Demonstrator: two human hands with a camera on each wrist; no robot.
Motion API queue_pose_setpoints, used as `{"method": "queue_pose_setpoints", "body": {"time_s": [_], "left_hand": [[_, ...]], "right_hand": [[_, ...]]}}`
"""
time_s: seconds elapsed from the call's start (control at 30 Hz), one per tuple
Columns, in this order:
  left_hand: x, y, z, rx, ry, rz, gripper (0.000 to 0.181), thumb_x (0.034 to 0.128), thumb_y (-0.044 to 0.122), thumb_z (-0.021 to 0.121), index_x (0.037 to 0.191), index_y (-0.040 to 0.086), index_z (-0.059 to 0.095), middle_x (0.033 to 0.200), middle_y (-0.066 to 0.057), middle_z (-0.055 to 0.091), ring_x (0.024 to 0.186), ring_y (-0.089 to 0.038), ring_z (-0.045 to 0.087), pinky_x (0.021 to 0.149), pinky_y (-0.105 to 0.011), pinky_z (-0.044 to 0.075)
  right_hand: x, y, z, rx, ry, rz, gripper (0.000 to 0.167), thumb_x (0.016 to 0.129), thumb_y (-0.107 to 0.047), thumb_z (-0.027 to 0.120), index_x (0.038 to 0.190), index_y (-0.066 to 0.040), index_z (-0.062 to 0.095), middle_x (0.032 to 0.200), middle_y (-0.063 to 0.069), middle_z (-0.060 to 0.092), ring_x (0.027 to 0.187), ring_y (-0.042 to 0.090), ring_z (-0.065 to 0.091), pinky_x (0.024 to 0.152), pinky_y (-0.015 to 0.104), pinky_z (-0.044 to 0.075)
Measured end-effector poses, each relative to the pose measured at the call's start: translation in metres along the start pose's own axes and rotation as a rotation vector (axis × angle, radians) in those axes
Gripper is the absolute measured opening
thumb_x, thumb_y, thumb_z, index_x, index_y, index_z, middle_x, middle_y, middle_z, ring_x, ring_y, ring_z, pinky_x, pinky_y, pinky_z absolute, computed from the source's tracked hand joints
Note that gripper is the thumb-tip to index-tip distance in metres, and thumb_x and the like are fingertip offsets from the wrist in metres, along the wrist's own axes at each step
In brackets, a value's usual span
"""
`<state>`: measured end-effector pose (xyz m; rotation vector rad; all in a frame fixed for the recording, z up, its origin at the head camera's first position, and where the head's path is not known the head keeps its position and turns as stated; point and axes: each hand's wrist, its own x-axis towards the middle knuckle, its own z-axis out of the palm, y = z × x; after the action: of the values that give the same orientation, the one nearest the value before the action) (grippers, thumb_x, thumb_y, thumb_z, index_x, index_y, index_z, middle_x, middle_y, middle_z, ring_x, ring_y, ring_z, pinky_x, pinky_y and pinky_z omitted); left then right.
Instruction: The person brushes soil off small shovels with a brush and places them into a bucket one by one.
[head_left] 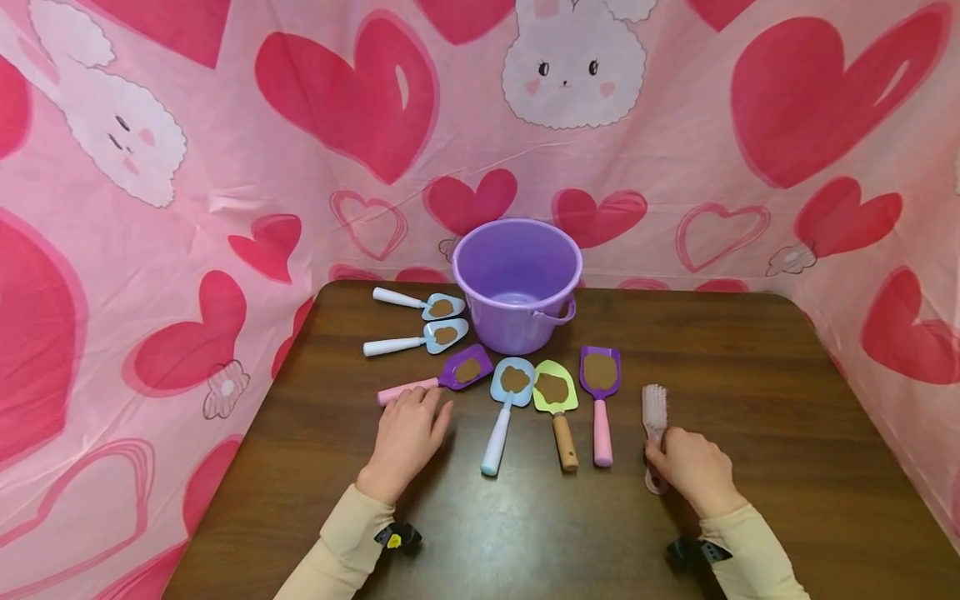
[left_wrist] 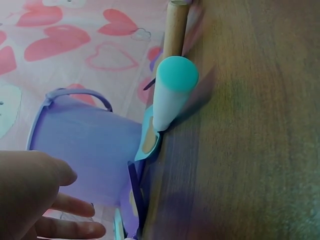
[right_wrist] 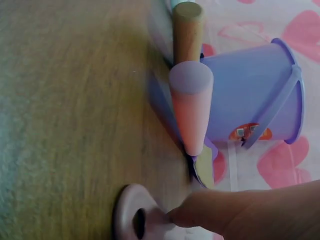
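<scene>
My left hand [head_left: 408, 433] is above the pink handle of a purple toy shovel [head_left: 467, 368]. Its fingers [left_wrist: 70, 229] are extended and grip nothing. On the right, my right hand [head_left: 693, 468] holds the handle of a pale pink brush [head_left: 655, 407] lying on the table, bristles facing up. Up close in the right wrist view, the thumb presses beside the hole of the brush handle [right_wrist: 127, 212]; the other fingers are hidden there. Left of the brush lies another purple shovel [head_left: 602, 429] with a pink handle. Brown patches mark the shovel blades.
At the back of the wooden table [head_left: 525, 533] stands a purple bucket [head_left: 513, 321]. Two blue shovels with white handles, an upper one [head_left: 397, 297] and a lower one [head_left: 393, 346], lie left of it. In front are another blue shovel [head_left: 497, 437] and a green shovel [head_left: 564, 442].
</scene>
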<state>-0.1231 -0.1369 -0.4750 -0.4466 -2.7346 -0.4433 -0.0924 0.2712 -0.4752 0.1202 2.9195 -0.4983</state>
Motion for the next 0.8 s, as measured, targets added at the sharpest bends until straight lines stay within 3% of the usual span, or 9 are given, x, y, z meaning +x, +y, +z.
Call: {"method": "queue_pose_setpoints", "body": {"time_s": [0.23, 0.43, 0.63, 0.8], "left_hand": [[-0.001, 0.001, -0.001, -0.022, -0.017, -0.022, 0.037, 0.0968, 0.027, 0.074, 0.125, 0.003, 0.069, 0.106, -0.016, 0.071, 0.094, -0.034, 0.068, 0.084, -0.053, 0.055], [-0.002, 0.001, -0.002, -0.025, -0.030, -0.026, 0.036, 0.0971, 0.026, 0.074, 0.124, 0.003, 0.069, 0.108, -0.016, 0.071, 0.097, -0.034, 0.068, 0.085, -0.053, 0.055], [-0.004, 0.000, -0.002, -0.017, -0.035, -0.015, 0.033, 0.0979, 0.028, 0.073, 0.118, 0.002, 0.071, 0.109, -0.016, 0.072, 0.101, -0.035, 0.069, 0.084, -0.054, 0.055], [-0.004, 0.004, -0.005, -0.020, -0.051, -0.027, 0.033, 0.0983, 0.028, 0.073, 0.118, 0.002, 0.072, 0.107, -0.015, 0.073, 0.096, -0.034, 0.070, 0.080, -0.052, 0.057]], "right_hand": [[0.004, 0.004, -0.003, 0.028, -0.084, 0.029, 0.032, 0.088, -0.033, 0.064, 0.066, -0.013, 0.054, 0.066, 0.005, 0.054, 0.062, 0.024, 0.050, 0.052, 0.040, 0.040], [0.009, 0.006, -0.002, 0.056, -0.110, 0.019, 0.031, 0.090, -0.033, 0.060, 0.069, -0.013, 0.053, 0.068, 0.005, 0.053, 0.064, 0.023, 0.049, 0.054, 0.038, 0.038], [0.008, 0.015, 0.000, 0.133, -0.001, -0.033, 0.028, 0.095, -0.025, 0.056, 0.069, -0.013, 0.053, 0.062, 0.000, 0.056, 0.059, 0.019, 0.050, 0.056, 0.035, 0.037], [0.001, 0.022, -0.008, 0.286, 0.088, -0.005, 0.020, 0.093, -0.014, 0.054, 0.076, -0.009, 0.046, 0.064, 0.000, 0.062, 0.057, 0.014, 0.063, 0.055, 0.032, 0.047]]}}
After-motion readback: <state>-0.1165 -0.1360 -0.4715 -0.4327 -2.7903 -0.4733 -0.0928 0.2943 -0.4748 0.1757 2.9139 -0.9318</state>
